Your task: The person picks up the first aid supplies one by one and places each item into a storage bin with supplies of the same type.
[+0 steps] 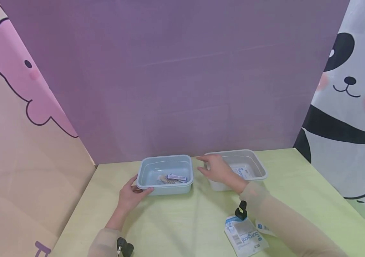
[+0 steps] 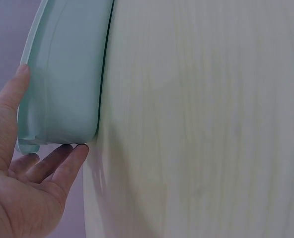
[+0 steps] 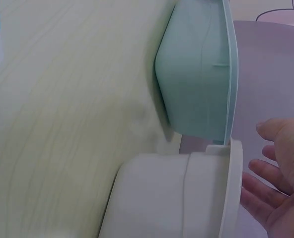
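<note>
A light blue plastic bin (image 1: 166, 191) stands on the table, with a bundle of thin pale sticks (image 1: 168, 179) and a small packet with a purple-blue label (image 1: 177, 177) inside. My left hand (image 1: 130, 195) holds its near left corner, thumb at the rim and fingers against the end wall. My right hand (image 1: 215, 167) is over the left rim of a white plastic bin (image 1: 259, 167), fingers spread towards the blue bin, holding nothing. In the white bin lies a packet printed "Surgical" (image 1: 241, 173), partly hidden by my right wrist.
A white and blue "Surgical" packet (image 1: 246, 237) lies on the pale yellow table (image 1: 176, 225) at the front right. Beside it, another packet (image 1: 264, 228) is partly covered by my right sleeve. A purple panel (image 1: 182, 78) rises behind the bins, with printed cartoon panels at both sides.
</note>
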A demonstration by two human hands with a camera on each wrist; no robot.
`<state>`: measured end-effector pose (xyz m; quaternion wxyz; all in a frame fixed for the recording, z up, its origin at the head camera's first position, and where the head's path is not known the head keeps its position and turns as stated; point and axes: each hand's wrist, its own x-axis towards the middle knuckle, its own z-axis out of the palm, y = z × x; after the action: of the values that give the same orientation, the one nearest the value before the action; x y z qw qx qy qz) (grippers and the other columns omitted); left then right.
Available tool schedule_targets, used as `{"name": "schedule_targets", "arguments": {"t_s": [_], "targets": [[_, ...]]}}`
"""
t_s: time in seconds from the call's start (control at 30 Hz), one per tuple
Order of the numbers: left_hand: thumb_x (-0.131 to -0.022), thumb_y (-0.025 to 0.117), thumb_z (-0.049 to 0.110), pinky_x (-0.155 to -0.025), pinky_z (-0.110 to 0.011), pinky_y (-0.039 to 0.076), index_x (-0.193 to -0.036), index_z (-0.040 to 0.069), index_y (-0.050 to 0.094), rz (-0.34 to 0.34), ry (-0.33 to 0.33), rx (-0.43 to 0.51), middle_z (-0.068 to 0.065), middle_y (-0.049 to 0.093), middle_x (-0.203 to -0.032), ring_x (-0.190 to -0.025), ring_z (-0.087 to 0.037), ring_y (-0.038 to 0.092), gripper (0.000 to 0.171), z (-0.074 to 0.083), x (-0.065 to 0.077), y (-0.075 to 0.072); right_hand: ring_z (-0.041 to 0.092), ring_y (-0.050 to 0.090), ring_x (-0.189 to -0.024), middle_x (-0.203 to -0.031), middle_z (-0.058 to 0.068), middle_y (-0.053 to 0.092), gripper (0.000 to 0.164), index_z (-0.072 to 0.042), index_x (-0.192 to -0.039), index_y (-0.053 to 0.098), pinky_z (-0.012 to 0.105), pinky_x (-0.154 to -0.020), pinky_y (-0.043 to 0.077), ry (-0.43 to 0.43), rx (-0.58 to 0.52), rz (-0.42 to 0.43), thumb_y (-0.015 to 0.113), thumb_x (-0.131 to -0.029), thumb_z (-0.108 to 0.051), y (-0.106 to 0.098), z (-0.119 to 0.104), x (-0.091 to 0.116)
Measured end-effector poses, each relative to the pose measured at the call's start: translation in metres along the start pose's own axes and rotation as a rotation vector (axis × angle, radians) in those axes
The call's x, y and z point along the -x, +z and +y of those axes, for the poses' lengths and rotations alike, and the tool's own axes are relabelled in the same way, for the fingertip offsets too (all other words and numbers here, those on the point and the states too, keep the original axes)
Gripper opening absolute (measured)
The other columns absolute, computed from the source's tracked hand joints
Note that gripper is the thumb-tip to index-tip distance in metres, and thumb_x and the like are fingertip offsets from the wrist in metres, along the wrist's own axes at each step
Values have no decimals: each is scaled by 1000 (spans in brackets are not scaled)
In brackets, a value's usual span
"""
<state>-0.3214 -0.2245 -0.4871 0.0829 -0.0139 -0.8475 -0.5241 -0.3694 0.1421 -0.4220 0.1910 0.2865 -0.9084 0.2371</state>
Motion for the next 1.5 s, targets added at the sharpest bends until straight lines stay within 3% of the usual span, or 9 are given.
{"name": "schedule_targets", "arguments": {"t_s": [0.3, 0.87, 1.5], "targets": [[-85, 92, 31, -88, -40, 65, -161, 5, 43, -12, -14, 0, -28, 74, -129, -116, -38, 76, 94, -1, 1, 2, 34, 79, -99, -117, 19, 80, 38, 2, -125, 76, 49, -90, 63, -36, 1, 63, 81, -91, -15, 3, 8, 6], [-85, 92, 33, -87, -38, 65, -161, 6, 44, 1, -24, -15, -26, 75, -126, -115, -36, 77, 93, 2, 1, 1, 39, 78, -103, -119, 22, 79, 38, 4, -126, 75, 51, -93, 63, -46, -24, 80, 79, -91, -13, 2, 17, 9], [-87, 90, 33, -91, -42, 65, -161, 3, 41, -17, -13, -27, -29, 72, -131, -117, -39, 75, 93, 4, 2, -2, 38, 78, -105, -117, 19, 80, 37, 2, -125, 75, 53, -94, 61, 32, 13, 84, 79, -92, -16, -6, 27, 17]]}}
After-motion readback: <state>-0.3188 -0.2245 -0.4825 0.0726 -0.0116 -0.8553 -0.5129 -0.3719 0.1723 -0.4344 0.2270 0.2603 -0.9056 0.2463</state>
